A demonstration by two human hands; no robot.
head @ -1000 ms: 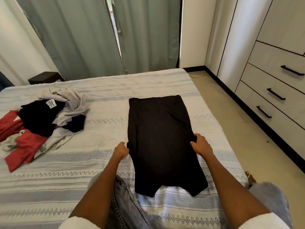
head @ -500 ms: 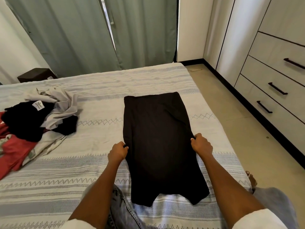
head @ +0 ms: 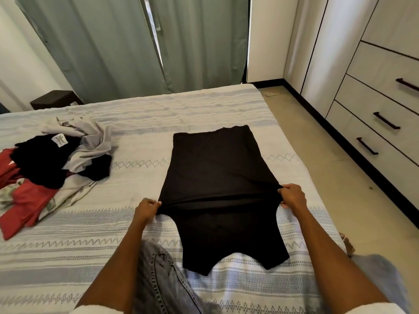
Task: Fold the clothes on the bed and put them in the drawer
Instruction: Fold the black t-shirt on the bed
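A black garment (head: 215, 171) lies lengthwise on the striped bed (head: 204, 109), folded narrow. My left hand (head: 145, 209) pinches its left edge at mid-length. My right hand (head: 292, 198) pinches the right edge at the same height. Between the two hands the cloth is lifted and stretched into a taut ridge, while the near end and the far end still rest on the bed. A pile of unfolded clothes (head: 52, 168), black, grey, red and patterned, sits at the bed's left side. White drawers with dark handles (head: 385, 121) stand along the right wall, all closed.
A strip of beige floor (head: 335, 155) runs between the bed and the drawer unit. Green curtains (head: 113, 46) hang behind the bed, and a dark stool (head: 54, 99) stands at the far left. My jeans-clad knee (head: 163, 273) rests on the near edge of the bed.
Both hands have closed on the garment's side edges and raised its middle off the bed, pulling it taut. Earlier the garment lay flat with the hands at its sides.
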